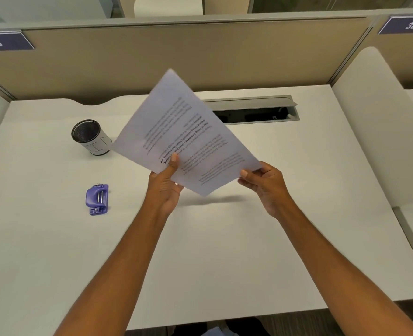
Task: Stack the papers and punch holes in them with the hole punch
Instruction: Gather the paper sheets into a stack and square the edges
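Observation:
I hold the printed white papers (186, 132) tilted in the air above the middle of the white desk (224, 251), with the text upside down to me. My left hand (166, 187) grips their near left edge, thumb on top. My right hand (264, 183) pinches the near right corner. The papers look like one flat bundle; how many sheets there are cannot be told. A purple hole punch (97, 199) lies on the desk to the left of my left hand, apart from both hands.
A black mesh pen cup (90, 137) with a white label stands at the back left. An open grey cable tray (253, 110) is set into the desk at the back. Beige partition walls enclose the desk; a white side panel (375, 122) stands on the right.

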Demonstrator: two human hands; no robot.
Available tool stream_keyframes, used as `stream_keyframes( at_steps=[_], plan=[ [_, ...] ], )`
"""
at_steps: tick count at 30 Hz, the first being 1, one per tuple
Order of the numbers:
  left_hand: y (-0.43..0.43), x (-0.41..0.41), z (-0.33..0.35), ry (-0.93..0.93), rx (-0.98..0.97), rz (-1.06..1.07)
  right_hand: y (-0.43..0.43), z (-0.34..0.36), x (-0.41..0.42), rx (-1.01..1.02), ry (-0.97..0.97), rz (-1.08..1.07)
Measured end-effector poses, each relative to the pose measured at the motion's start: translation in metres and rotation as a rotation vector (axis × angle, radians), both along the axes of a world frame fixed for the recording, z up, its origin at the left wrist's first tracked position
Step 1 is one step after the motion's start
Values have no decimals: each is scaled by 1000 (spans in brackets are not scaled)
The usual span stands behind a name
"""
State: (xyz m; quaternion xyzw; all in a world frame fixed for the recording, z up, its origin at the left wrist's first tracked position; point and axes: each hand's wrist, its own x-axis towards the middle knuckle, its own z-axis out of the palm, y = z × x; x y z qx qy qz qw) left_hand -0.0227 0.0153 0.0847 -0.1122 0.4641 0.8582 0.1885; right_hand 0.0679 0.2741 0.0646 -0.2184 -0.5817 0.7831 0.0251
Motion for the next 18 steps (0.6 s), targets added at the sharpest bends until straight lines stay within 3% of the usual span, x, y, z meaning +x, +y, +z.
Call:
stream_keyframes(
  at_steps=[5,12,15,18],
  plan=[
    [19,10,-3,-177,237,-23,-26,1,-6,-200,67,-16],
    [16,16,-5,-182,321,0,-32,4,-15,-212,81,-113],
    [-15,0,-6,-158,285,74,-16,6,-13,-169,66,-113],
    [-49,-16,-2,-18,74,21,1,7,-10,-136,57,-112]
  ],
)
